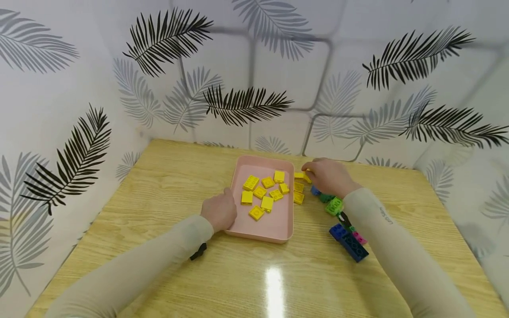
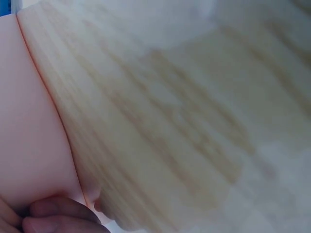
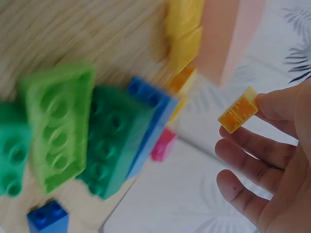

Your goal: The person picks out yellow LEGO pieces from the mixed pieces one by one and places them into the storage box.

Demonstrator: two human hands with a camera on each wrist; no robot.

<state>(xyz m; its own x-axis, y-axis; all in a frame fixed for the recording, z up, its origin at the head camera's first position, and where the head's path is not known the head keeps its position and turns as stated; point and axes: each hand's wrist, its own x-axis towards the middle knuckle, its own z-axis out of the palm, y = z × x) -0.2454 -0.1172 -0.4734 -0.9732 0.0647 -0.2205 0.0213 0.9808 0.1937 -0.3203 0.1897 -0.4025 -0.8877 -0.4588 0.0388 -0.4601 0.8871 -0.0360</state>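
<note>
My left hand (image 1: 219,212) grips the left rim of a pink tray (image 1: 272,227), and its curled fingers (image 2: 63,224) show against the tray wall in the left wrist view. Several yellow toy bricks (image 1: 267,203) lie scattered inside the tray. Beyond the tray's right side, my right hand (image 1: 330,177) pinches a small yellow brick (image 3: 238,114) between thumb and forefinger, the other fingers loosely bent. More yellow bricks (image 1: 298,197) lie on the table along the tray's right wall, just below this hand.
Right of the tray, under and beside the right forearm, lie a light green brick (image 1: 334,206), a dark green brick (image 3: 114,136), a blue brick (image 1: 338,231), a long dark brick (image 1: 355,247) and a pink brick (image 1: 359,238). A patterned wall (image 1: 278,132) borders the wooden table (image 1: 179,176).
</note>
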